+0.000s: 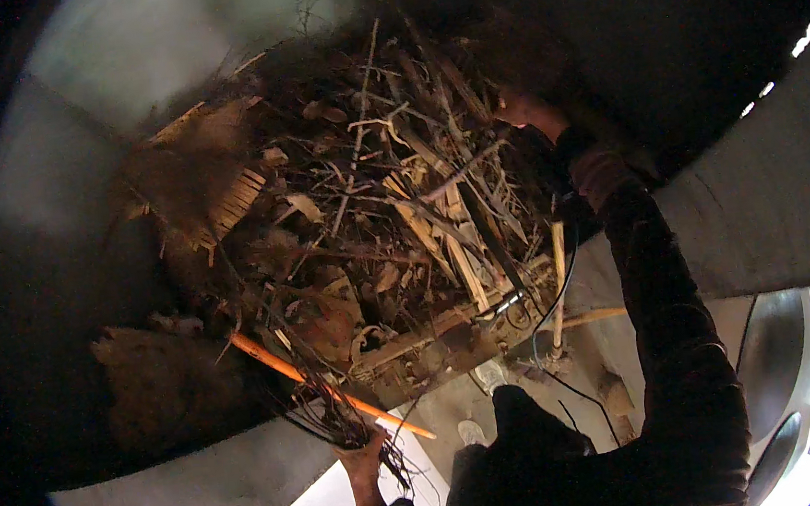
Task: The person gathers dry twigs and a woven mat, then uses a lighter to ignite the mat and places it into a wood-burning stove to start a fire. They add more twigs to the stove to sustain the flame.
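My left hand point(362, 456) grips a bundle of thin dark twigs point(333, 418) at the lower middle. A bright orange stick point(277, 362) slants behind or across that bundle; whether I hold it too is unclear. My right arm reaches forward to the upper right of a heap of brushwood point(361, 163). At its edge my right hand point(531, 113) is close to a branch point(461, 85), its fingers partly lost in shadow. The heap mixes bare sticks, dry leaves point(306, 207) and split pale wood pieces point(421, 233).
Broken board with a splintered edge point(238, 199) stands at the heap's left. A torn brown sheet point(171, 382) lies lower left. A wooden edge point(413, 346) fronts the heap, with a dark cable point(568, 387) hanging nearby. My shoes point(489, 376) stand on the floor below; grey walls point(756, 215) curve around.
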A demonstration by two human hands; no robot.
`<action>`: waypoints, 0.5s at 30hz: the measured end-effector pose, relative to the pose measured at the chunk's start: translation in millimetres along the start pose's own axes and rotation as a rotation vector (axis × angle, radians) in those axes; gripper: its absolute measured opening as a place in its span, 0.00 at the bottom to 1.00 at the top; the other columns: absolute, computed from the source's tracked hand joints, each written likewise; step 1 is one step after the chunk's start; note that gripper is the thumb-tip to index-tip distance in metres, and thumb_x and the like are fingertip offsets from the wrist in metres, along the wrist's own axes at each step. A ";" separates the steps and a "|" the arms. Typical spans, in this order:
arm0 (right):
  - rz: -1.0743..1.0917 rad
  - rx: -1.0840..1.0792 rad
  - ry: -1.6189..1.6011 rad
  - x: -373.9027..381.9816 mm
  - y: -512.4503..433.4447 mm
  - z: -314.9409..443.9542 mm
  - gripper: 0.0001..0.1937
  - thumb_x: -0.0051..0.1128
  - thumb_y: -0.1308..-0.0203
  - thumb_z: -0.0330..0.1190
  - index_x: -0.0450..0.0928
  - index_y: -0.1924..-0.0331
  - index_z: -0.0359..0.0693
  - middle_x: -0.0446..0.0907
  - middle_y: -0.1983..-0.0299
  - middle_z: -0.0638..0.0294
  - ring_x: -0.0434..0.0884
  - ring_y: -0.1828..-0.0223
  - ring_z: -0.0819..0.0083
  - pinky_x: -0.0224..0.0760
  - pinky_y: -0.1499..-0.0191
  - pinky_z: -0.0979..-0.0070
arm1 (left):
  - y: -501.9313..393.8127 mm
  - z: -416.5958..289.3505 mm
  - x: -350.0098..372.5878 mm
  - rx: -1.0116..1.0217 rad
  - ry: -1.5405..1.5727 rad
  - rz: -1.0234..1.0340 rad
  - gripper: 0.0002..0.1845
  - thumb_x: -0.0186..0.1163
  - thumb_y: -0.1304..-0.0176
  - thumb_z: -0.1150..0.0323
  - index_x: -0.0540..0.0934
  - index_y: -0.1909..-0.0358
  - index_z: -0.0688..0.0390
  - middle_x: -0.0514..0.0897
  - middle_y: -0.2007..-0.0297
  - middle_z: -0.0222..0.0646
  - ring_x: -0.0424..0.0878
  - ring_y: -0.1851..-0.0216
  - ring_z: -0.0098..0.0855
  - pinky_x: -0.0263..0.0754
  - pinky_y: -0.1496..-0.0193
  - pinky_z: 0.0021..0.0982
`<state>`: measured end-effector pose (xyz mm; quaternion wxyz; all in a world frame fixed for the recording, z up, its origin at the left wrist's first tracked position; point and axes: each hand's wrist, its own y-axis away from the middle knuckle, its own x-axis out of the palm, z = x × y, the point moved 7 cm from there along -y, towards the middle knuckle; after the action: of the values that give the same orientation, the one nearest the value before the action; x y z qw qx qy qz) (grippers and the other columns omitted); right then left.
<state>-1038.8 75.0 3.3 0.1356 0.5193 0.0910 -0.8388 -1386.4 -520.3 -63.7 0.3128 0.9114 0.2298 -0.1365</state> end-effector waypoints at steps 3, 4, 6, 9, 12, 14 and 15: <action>-0.027 0.016 0.091 34.8 -48.5 -33.0 0.19 0.56 0.38 0.46 0.78 0.69 0.35 0.81 0.77 0.53 0.82 0.74 0.61 0.73 0.75 0.62 | 4.9 9.9 -10.5 0.176 0.178 -0.057 0.13 0.62 0.41 0.73 0.74 0.55 0.61 0.82 0.66 0.42 0.82 0.63 0.39 0.81 0.63 0.40; -0.023 0.025 0.112 46.9 -62.0 -40.9 0.19 0.56 0.38 0.46 0.78 0.69 0.35 0.80 0.77 0.53 0.82 0.74 0.62 0.73 0.75 0.62 | 6.7 17.5 -13.0 0.137 0.307 -0.070 0.13 0.63 0.42 0.74 0.73 0.56 0.61 0.82 0.69 0.40 0.82 0.66 0.40 0.81 0.64 0.41; -0.007 0.042 0.142 68.9 -83.5 -51.2 0.19 0.57 0.39 0.46 0.78 0.69 0.35 0.80 0.77 0.53 0.82 0.74 0.62 0.73 0.75 0.63 | 12.0 23.3 -14.7 0.110 0.432 -0.074 0.14 0.64 0.43 0.73 0.72 0.57 0.61 0.81 0.72 0.38 0.81 0.71 0.41 0.81 0.67 0.45; 0.007 0.062 0.167 90.2 -103.4 -58.7 0.18 0.58 0.40 0.45 0.78 0.69 0.35 0.80 0.77 0.54 0.82 0.74 0.64 0.73 0.75 0.63 | 22.2 17.3 -21.4 0.104 0.317 -0.197 0.18 0.63 0.41 0.60 0.73 0.56 0.60 0.80 0.70 0.39 0.81 0.70 0.42 0.80 0.65 0.49; -0.004 0.081 0.189 100.5 -110.7 -62.9 0.18 0.59 0.40 0.45 0.78 0.69 0.35 0.80 0.78 0.55 0.82 0.74 0.65 0.73 0.75 0.64 | 26.9 10.1 -12.3 0.019 0.430 -0.091 0.17 0.68 0.47 0.79 0.75 0.56 0.60 0.79 0.71 0.32 0.79 0.70 0.28 0.79 0.70 0.29; -0.021 0.088 0.196 103.4 -113.3 -64.8 0.18 0.60 0.41 0.45 0.78 0.68 0.35 0.80 0.78 0.55 0.82 0.75 0.65 0.73 0.75 0.64 | 28.1 7.1 -8.6 0.010 0.501 -0.062 0.20 0.67 0.51 0.83 0.75 0.55 0.60 0.80 0.67 0.33 0.79 0.69 0.28 0.80 0.69 0.31; -0.036 0.089 0.201 103.4 -114.7 -65.8 0.18 0.60 0.41 0.44 0.78 0.68 0.35 0.80 0.78 0.56 0.82 0.75 0.66 0.73 0.75 0.65 | 27.3 7.4 -7.4 0.011 0.511 -0.049 0.22 0.67 0.52 0.84 0.75 0.54 0.60 0.80 0.66 0.33 0.79 0.69 0.28 0.80 0.69 0.31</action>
<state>-1063.8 189.2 -117.2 0.0877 0.6047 0.0761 -0.7880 -1379.8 -546.6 -52.6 0.2365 0.9121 0.3226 0.0893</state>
